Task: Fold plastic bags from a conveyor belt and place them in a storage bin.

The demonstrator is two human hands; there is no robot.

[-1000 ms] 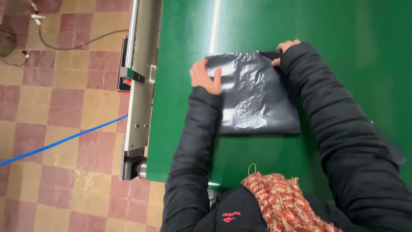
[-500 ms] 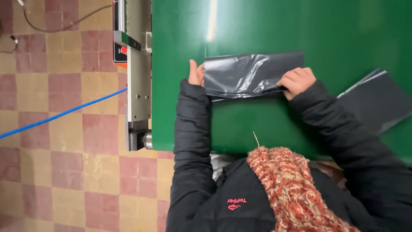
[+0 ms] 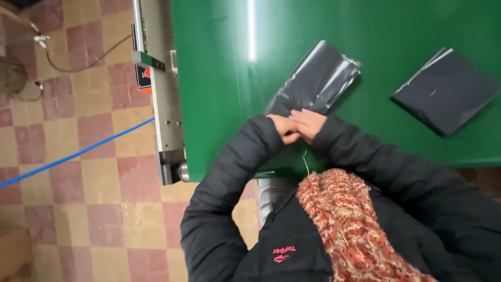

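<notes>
A dark grey plastic bag (image 3: 317, 79), folded into a narrow packet, lies slanted on the green table (image 3: 219, 78). My left hand (image 3: 284, 129) and my right hand (image 3: 309, 123) meet at its near end, fingers closed on the bag's corner. Both arms wear black padded sleeves. A second folded dark bag (image 3: 446, 90) lies flat to the right, apart from my hands.
A grey metal machine rail (image 3: 163, 94) with a red and black control box runs along the table's left edge. A blue cable (image 3: 78, 154) and a grey cord cross the checkered tile floor at left. A red knitted scarf (image 3: 349, 224) hangs below my chin.
The bag has been folded narrower and turned to a slant. My hands have come together from its two ends to its near corner. The view shifted, showing the second bag fully.
</notes>
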